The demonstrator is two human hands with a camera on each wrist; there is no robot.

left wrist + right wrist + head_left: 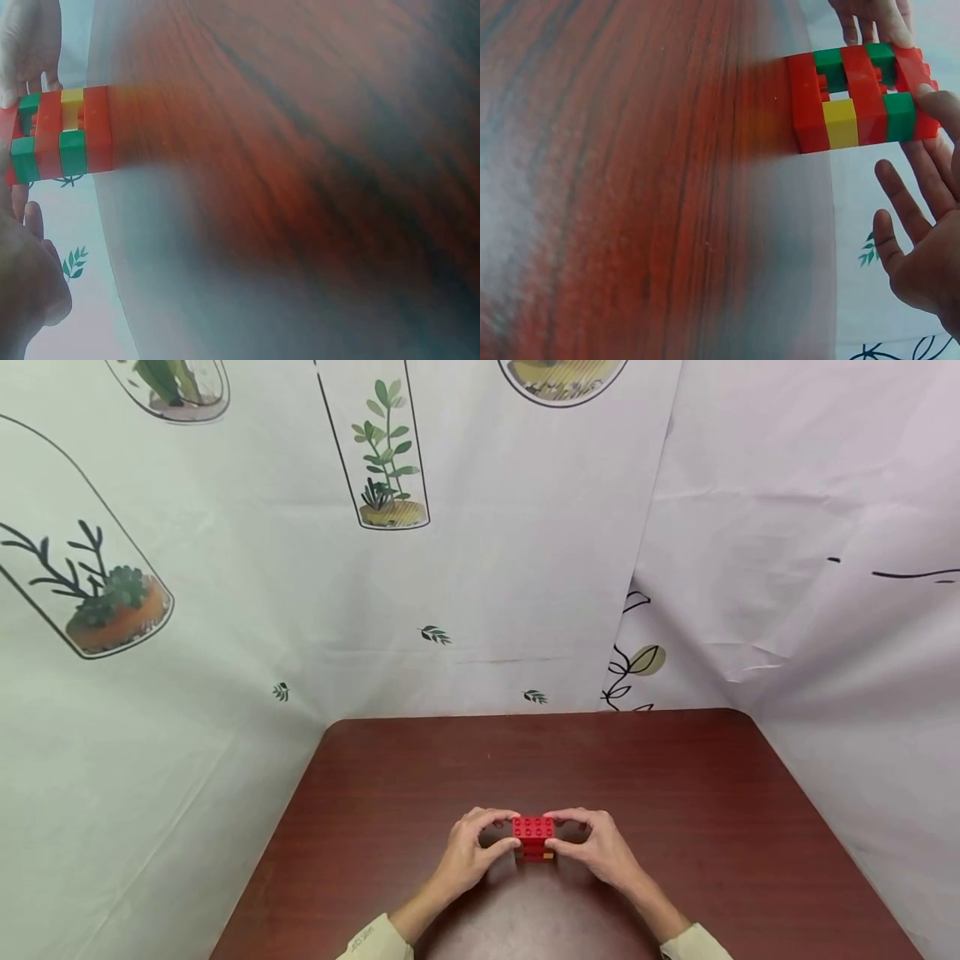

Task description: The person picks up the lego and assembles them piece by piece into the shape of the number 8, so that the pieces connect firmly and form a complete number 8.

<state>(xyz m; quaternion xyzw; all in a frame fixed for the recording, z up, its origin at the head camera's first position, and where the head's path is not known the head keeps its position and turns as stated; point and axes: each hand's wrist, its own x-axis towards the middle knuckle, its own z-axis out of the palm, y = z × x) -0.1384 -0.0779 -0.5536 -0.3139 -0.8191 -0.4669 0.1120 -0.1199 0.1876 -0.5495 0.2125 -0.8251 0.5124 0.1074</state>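
Observation:
A small tower of toy building blocks stands on the table in front of me. Long red bricks form its bottom, its middle and its studded top. Between these layers sit short end bricks with gaps: a yellow brick and a green one low down, and a pair of green bricks higher up. My left hand pinches the top red brick at its left end, thumb in front and fingers behind. At the right end, my right hand pinches the same brick likewise.
The dark red-brown table has rounded back corners. White cloth printed with plants in glass jars hangs behind it and along both sides.

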